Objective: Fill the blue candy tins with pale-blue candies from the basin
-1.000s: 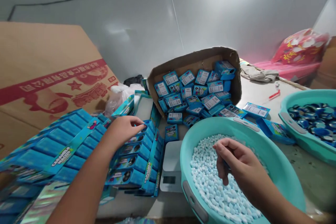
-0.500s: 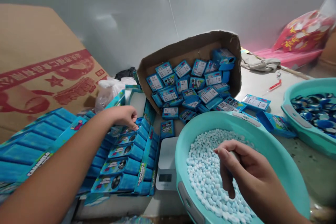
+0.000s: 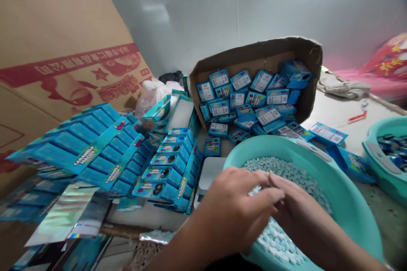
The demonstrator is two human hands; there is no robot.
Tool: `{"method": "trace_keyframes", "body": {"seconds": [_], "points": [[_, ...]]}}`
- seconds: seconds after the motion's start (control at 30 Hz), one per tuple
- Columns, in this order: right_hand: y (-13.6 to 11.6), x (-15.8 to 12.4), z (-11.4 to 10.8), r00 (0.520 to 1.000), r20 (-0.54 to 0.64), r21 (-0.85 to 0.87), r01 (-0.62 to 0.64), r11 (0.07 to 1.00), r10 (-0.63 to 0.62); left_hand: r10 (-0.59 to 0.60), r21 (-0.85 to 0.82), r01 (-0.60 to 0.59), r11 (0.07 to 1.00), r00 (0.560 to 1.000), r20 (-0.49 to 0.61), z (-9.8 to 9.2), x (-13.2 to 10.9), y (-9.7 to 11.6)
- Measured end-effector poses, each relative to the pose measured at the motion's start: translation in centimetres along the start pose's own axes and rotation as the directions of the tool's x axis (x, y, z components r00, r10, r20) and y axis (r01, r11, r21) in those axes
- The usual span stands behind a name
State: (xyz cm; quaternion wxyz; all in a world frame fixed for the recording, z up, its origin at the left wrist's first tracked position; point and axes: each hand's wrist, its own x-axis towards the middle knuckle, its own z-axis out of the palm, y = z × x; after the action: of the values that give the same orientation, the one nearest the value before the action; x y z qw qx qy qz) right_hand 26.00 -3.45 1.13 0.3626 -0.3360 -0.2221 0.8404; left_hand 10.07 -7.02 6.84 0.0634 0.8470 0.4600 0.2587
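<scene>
My left hand (image 3: 237, 207) and my right hand (image 3: 295, 209) meet above a turquoise basin (image 3: 352, 220). Pale blue and white candies (image 3: 281, 247) cover its bottom. The left fingers are curled against the right hand, whose own fingers are mostly hidden. Whatever lies between them cannot be made out. Left of the basin is a white scale (image 3: 211, 167), partly behind my left hand. Beyond it stands a display tray (image 3: 190, 178) with a row of small blue candy boxes (image 3: 160, 173).
A tipped brown carton (image 3: 254, 53) holds many blue boxes, some spilling out. More filled trays (image 3: 92, 148) are stacked at left before a large printed carton (image 3: 98, 67). Another turquoise basin (image 3: 381, 156) with dark blue wrapped pieces sits at right. Shiny film (image 3: 66, 211) lies lower left.
My left hand has left the row of blue boxes and come right to my right hand over the basin. The view has turned left, and the scenery sits further right.
</scene>
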Motion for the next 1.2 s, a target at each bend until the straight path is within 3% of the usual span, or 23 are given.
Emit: {"method": "trace_keyframes", "body": {"seconds": [0.07,0.17,0.23,0.37,0.5,0.57,0.67,0.8,0.9,1.0,1.07,1.2], "points": [[0.3,0.0,0.0,0.993,0.115,-0.008,0.003,1.000,-0.002,0.001,-0.206,-0.014,0.978,0.998,-0.064,2.9,0.0,0.5],[0.3,-0.1,-0.1,0.981,0.195,-0.041,0.011,0.999,-0.003,-0.016,-0.336,-0.042,0.941,0.986,-0.169,4.8,0.0,-0.8],[0.2,-0.1,-0.2,0.983,0.183,-0.073,0.021,0.997,-0.007,-0.004,-0.271,-0.055,0.961,0.977,-0.213,4.9,-0.5,-1.5],[0.1,0.2,-0.2,0.998,0.067,-0.040,-0.011,0.999,0.014,0.097,0.026,-0.093,0.995,0.950,-0.297,5.2,-1.7,-1.4],[0.4,0.5,-0.3,0.996,0.069,0.089,-0.065,0.994,0.058,0.106,0.110,-0.072,0.991,0.930,-0.351,5.9,-2.4,-1.0],[0.3,0.7,-0.3,0.997,0.061,0.135,-0.053,0.989,0.045,0.100,0.123,-0.060,0.991,0.928,-0.358,5.3,-2.7,-1.0],[-0.1,0.8,-0.3,0.999,-0.023,0.175,0.041,0.984,-0.037,0.029,0.235,0.080,0.969,0.903,-0.429,2.1,-3.6,-2.1],[-0.9,0.5,-0.3,0.990,-0.108,0.184,0.112,0.977,-0.093,-0.204,0.457,0.425,0.781,0.866,-0.457,-4.0,-5.6,-6.0],[-1.2,0.2,-0.1,0.988,-0.134,0.179,0.096,0.979,-0.073,-0.415,0.494,0.591,0.638,0.804,-0.426,-6.7,-6.7,-9.1],[-1.3,0.2,0.2,0.987,-0.156,0.185,0.069,0.980,-0.040,-0.622,0.424,0.689,0.588,0.720,-0.307,-6.9,-6.7,-10.8],[-1.4,0.3,0.3,0.986,-0.161,0.194,0.067,0.979,-0.036,-0.696,0.402,0.720,0.566,0.679,-0.236,-6.5,-6.4,-11.1],[-1.4,0.4,0.0,0.990,-0.130,0.182,0.071,0.981,-0.048,-0.722,0.438,0.727,0.529,0.657,-0.217,-5.8,-5.9,-10.9]]}}
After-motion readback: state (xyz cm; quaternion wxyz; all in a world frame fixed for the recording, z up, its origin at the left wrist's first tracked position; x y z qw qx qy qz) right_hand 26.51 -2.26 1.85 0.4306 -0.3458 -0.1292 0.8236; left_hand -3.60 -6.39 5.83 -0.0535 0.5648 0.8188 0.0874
